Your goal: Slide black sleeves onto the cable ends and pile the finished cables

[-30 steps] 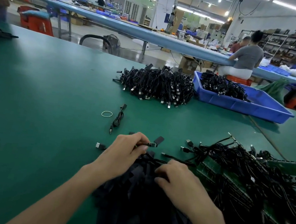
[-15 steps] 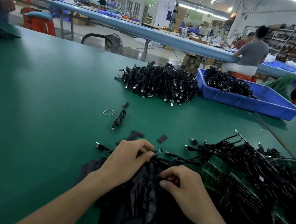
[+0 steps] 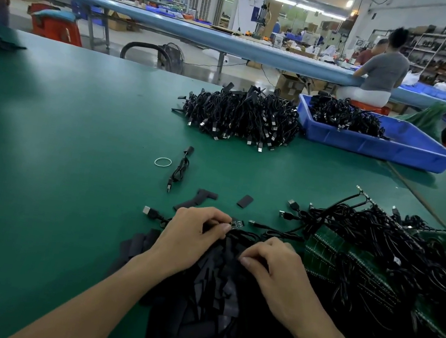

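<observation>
My left hand [image 3: 191,236] pinches a black cable [image 3: 252,235] just behind its small circuit-board end [image 3: 237,223]; the cable's USB plug [image 3: 148,212] lies to the left. My right hand [image 3: 273,269] has curled fingertips down in a heap of flat black sleeves [image 3: 205,296] beneath both hands; what they pinch is hidden. Two loose sleeves [image 3: 245,201] [image 3: 200,198] lie just beyond my hands. A tangle of cables on green circuit strips [image 3: 389,266] fills the right. A pile of finished cables [image 3: 241,113] sits farther back.
A blue tray [image 3: 392,148] holding more cables stands at the back right. A lone coiled cable [image 3: 180,168] and a white rubber band [image 3: 163,162] lie mid-table. The green table [image 3: 60,144] stretches left. People sit at a far bench.
The sleeve that stood at my left fingertips now lies loose on the table, and the bare circuit-board end shows. Both hands stay over the sleeve heap; the camera tilted slightly.
</observation>
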The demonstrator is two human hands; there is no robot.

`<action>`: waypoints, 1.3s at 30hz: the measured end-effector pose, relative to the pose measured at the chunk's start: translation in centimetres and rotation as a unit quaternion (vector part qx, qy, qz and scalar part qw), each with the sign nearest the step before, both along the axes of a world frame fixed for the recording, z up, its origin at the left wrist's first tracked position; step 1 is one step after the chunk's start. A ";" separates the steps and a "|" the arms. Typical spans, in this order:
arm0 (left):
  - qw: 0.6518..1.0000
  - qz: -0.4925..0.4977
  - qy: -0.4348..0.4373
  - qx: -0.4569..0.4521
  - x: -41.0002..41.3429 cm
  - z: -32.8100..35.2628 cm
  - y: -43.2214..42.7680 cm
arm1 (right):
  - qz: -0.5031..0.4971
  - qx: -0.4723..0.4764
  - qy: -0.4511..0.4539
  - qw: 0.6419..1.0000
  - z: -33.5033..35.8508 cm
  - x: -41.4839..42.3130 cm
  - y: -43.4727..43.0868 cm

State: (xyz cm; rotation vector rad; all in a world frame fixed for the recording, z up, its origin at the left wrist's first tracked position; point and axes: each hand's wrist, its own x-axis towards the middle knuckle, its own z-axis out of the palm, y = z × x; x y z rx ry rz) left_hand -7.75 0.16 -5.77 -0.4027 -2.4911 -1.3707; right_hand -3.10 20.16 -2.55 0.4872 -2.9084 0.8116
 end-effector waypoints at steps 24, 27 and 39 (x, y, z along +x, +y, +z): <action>0.999 -0.042 0.020 0.007 1.0 1.4 0.4 | -0.102 -0.176 0.042 0.978 -0.5 0.3 -0.4; 0.999 -0.041 0.020 0.007 0.9 1.0 0.5 | -0.108 -0.189 0.044 0.975 -0.5 0.4 -0.4; 0.998 -0.046 -0.013 0.030 1.0 0.8 0.4 | -0.124 -0.185 0.053 0.973 0.0 0.5 -0.4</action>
